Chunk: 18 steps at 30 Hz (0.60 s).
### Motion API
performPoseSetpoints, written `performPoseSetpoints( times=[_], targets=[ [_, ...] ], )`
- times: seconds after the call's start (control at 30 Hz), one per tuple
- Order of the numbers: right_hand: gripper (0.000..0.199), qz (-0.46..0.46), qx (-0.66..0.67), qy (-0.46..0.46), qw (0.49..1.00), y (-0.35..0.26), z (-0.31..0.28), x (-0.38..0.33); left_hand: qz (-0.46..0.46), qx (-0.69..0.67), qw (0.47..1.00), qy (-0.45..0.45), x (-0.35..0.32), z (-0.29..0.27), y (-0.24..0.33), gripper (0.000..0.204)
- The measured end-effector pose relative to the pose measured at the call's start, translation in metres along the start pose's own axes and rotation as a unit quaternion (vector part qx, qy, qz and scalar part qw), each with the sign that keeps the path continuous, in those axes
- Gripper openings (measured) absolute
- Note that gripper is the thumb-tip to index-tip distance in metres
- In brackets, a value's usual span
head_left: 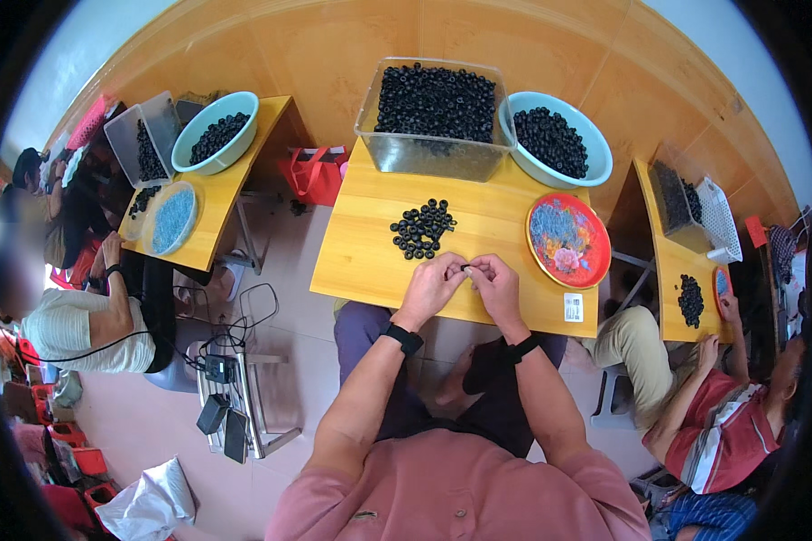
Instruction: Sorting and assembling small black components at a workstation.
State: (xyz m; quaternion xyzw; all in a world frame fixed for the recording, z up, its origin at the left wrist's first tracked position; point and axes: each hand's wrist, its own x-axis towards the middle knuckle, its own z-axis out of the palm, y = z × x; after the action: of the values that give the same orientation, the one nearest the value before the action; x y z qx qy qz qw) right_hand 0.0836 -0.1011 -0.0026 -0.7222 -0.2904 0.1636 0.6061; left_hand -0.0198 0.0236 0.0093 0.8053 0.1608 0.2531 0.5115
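Above the near edge of the yellow wooden table (361,243), my left hand (431,287) and my right hand (496,284) meet fingertip to fingertip. Both are closed in a pinch around one small black ring-shaped piece (465,267), mostly covered by the fingers. Just beyond my left hand lies a loose cluster of black ring-shaped pieces (421,227). Right of my hands, a red flowered plate (595,263) carries a heap of small light-blue pieces (558,225), too fine to name.
A clear plastic bin (438,160) and a light-blue basin (595,149), both full of black pieces, stand at the back. A white label (573,307) is near the right edge. Co-workers sit at side tables. A metal stool (257,406) with cables and black boxes stands left.
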Motion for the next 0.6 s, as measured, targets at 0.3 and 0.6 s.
performPoseSetpoints(
  times=[0.3, 0.6],
  targets=[
    [0.015, -0.018, -0.221, -0.112, 0.969, -0.027, -0.016, 0.062, -0.016, -0.004, 1.0, -0.008, 0.002, -0.001, -0.008, 0.018],
    [0.013, -0.113, -0.41, -0.126, 0.896, -0.033, 0.022, 0.094, -0.026, 0.012, 0.999, -0.015, 0.003, 0.001, -0.004, 0.016]
  ],
)
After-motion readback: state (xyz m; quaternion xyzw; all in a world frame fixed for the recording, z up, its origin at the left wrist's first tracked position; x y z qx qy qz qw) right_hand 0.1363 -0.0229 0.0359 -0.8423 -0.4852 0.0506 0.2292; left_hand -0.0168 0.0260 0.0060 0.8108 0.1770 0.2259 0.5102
